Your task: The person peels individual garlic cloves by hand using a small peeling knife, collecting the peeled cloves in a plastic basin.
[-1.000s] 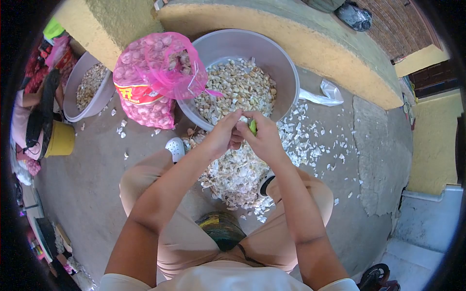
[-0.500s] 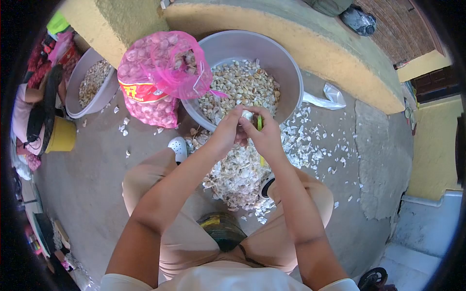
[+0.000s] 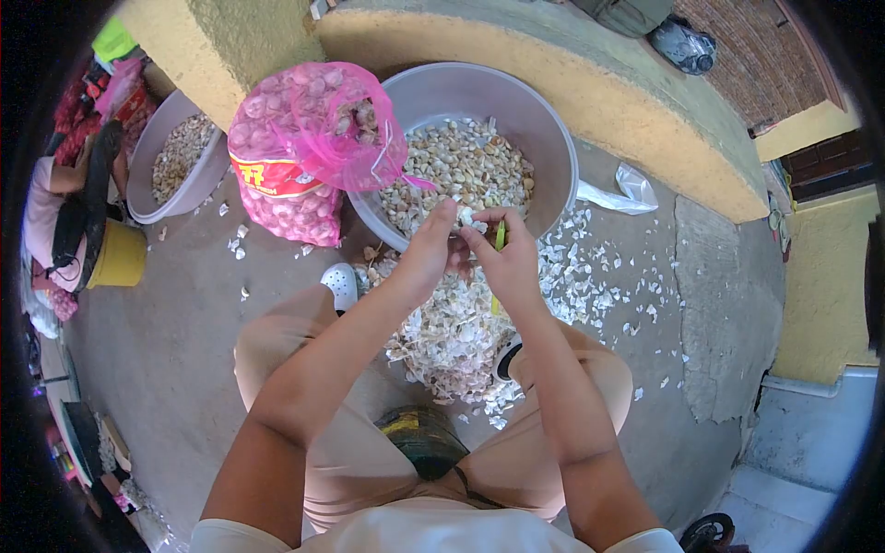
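A whitish garlic bulb (image 3: 468, 219) is between my two hands, in front of the large basin. My left hand (image 3: 433, 247) is closed around its left side, the thumb up against it. My right hand (image 3: 509, 261) presses on the bulb from the right with thumb and fingertips. That hand also grips a slim yellow-green tool (image 3: 500, 236), which sticks out above the fingers and below the palm; its kind I cannot make out. Below my hands lies a heap of papery garlic skins (image 3: 452, 336). Behind them, the grey basin (image 3: 564, 152) holds many loose garlic cloves (image 3: 475, 157).
A pink mesh bag of garlic (image 3: 290, 217) leans against the basin's left side. Further left are a second basin (image 3: 138, 207), a yellow bucket (image 3: 120, 255) and a seated person (image 3: 51, 217). A low wall (image 3: 627, 120) curves behind. A white plastic bag (image 3: 631, 192) lies right.
My fingers have shifted slightly on the garlic bulb, and more of its white surface shows between them. The yellow-green tool has tilted a little to the right. The view has dipped slightly.
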`<state>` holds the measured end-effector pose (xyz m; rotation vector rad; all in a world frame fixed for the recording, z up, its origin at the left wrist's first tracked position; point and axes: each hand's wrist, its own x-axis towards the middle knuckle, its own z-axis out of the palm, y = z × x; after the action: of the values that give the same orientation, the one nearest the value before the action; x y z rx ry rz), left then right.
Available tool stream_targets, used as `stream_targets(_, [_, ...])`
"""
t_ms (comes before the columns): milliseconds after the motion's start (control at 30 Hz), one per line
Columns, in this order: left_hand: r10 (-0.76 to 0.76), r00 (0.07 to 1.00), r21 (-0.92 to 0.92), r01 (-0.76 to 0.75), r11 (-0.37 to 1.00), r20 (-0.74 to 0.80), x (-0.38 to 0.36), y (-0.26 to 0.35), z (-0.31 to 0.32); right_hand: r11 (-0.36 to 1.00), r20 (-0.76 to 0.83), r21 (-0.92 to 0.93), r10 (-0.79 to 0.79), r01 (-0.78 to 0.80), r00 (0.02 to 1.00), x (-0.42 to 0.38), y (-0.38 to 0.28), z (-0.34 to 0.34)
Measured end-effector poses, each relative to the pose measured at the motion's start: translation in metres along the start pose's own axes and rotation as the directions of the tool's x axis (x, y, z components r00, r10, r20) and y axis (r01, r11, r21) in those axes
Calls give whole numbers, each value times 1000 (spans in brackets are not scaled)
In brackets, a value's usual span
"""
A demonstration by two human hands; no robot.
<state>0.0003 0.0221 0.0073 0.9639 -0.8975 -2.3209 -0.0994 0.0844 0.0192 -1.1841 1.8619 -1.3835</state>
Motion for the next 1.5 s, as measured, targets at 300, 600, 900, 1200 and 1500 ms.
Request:
stream_targets(300, [72, 995, -73, -66, 995, 75, 7, -4, -9, 966, 5, 161, 203, -201, 979, 5, 6, -7])
stream_targets(600, [109, 992, 12, -109, 994, -57, 6, 6, -11, 933, 696, -315, 101, 175, 711, -10, 18, -22])
stream_targets(900, [178, 973, 323, -122, 939, -150, 7, -12, -2, 990, 79, -72, 125, -119, 989, -1, 14, -15])
stream_targets(1200, [18, 999, 100, -13, 995, -47, 0, -21, 3, 989, 210, -124, 102, -77, 972, -3, 1, -12])
stream_targets(1500, [59, 997, 78, -55, 995, -53, -1, -23, 1, 988, 243, -147, 82, -47, 967, -3, -2, -12])
